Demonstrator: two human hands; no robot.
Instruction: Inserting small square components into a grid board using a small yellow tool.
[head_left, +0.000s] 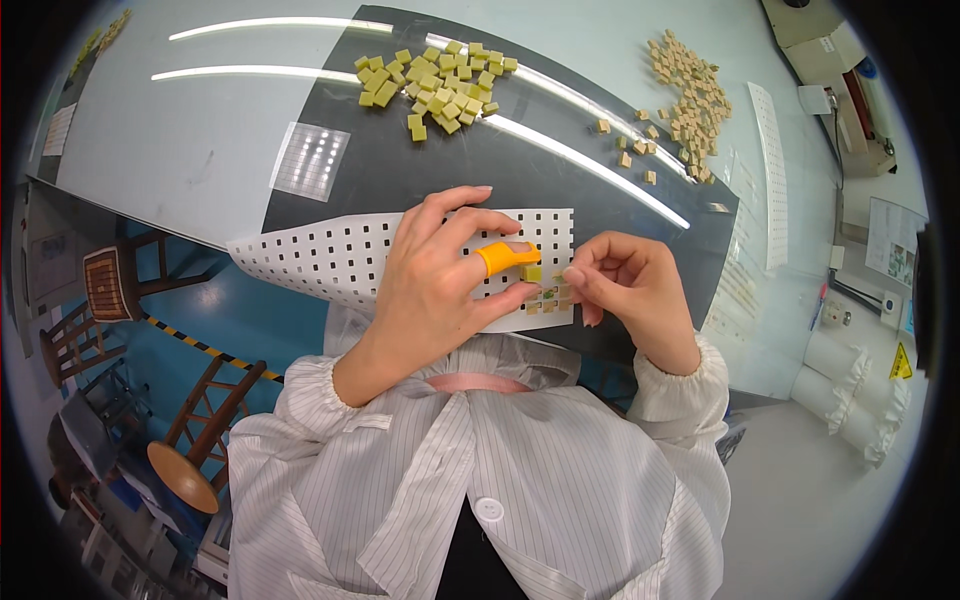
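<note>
A white sheet with rows of square holes (330, 250) lies along the near edge of the dark mat, its left part curving over the edge. My left hand (430, 260) rests on it, with an orange finger cover (500, 258) on one finger. Between that finger and the thumb sits a small yellow-green block (531, 273). Just below, several small tan pieces (545, 306) sit at the sheet's right end. My right hand (630, 285) is closed in a pinch beside the sheet's right edge; whatever its fingertips hold is too small to make out.
Yellow-green blocks (440, 85) are heaped on the dark mat (330, 170) farther back. Smaller tan blocks (690, 100) spread at the far right. A clear dotted sheet (311, 160) lies at the left. Wooden stools (185, 475) stand on the blue floor below the table.
</note>
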